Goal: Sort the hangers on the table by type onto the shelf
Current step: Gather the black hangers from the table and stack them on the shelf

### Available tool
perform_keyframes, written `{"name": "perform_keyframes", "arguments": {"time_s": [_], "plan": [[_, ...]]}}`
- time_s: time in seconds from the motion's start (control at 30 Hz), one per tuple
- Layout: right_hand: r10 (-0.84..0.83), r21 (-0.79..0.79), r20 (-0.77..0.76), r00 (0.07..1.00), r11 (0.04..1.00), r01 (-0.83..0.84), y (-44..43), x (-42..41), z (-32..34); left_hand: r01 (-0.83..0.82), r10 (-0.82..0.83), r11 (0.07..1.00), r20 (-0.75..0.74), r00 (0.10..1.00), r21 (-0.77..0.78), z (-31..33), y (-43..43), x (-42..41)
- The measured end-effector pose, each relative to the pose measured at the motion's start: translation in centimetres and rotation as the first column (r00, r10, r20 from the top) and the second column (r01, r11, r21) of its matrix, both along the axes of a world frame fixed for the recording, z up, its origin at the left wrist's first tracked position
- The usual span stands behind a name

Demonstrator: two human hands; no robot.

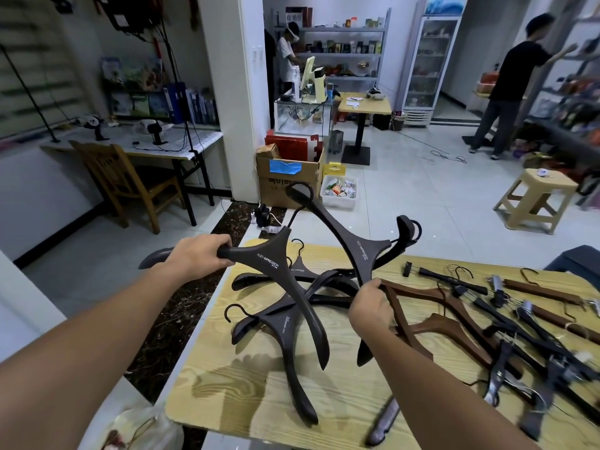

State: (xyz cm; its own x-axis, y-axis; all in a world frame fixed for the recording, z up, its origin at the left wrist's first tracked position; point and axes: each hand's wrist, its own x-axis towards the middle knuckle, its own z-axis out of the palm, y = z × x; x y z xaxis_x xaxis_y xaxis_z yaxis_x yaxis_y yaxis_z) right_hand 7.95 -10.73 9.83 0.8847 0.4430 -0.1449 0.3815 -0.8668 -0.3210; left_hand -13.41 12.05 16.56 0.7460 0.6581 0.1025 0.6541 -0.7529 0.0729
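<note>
Grips one arm of a black hanger with the left hand, fingers curled round it, forearm stretched forward past the desk edge. Holds a second hanger by its lower arm in the right hand, raised over the desk, hook uppermost. Beneath both, overlapping black hangers on the desk; touching the right hand, brown hangers; further right, tangled clip hangers.
</note>
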Motion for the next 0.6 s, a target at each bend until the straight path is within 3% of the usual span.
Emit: {"name": "perform_keyframes", "arguments": {"time_s": [0.27, 0.6], "plan": [[0.272, -0.118, 0.294, 0.916, 0.962, -0.247, -1.1, 1.7, 2.2, 0.023, -0.024, 0.999, 0.042, 0.999, 0.033, 0.6, 0.1, -0.8], [0.371, -0.199, 0.266, 0.89, 0.924, -0.326, -0.1, 1.9, 4.0, -0.064, 0.062, 0.997, 0.077, 0.995, 0.031, 1.8, -0.8, -4.0]]}}
